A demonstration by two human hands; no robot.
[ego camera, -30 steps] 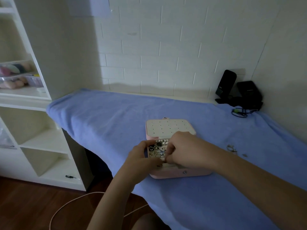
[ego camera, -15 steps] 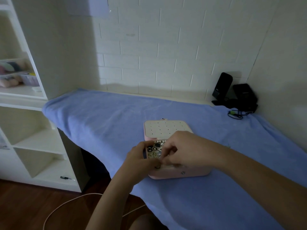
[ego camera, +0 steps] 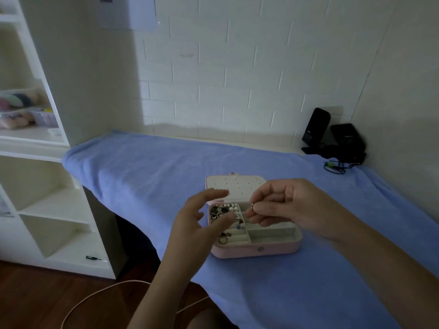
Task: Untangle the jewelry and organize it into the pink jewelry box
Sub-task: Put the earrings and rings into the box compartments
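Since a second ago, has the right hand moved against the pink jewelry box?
Yes. The right hand has lifted off the pink jewelry box, drawing rightward, pinching a small silver piece.

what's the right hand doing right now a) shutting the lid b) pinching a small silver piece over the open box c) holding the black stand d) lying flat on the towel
b: the right hand pinches a small silver piece above the open pink box, while the left hand is open beside it.
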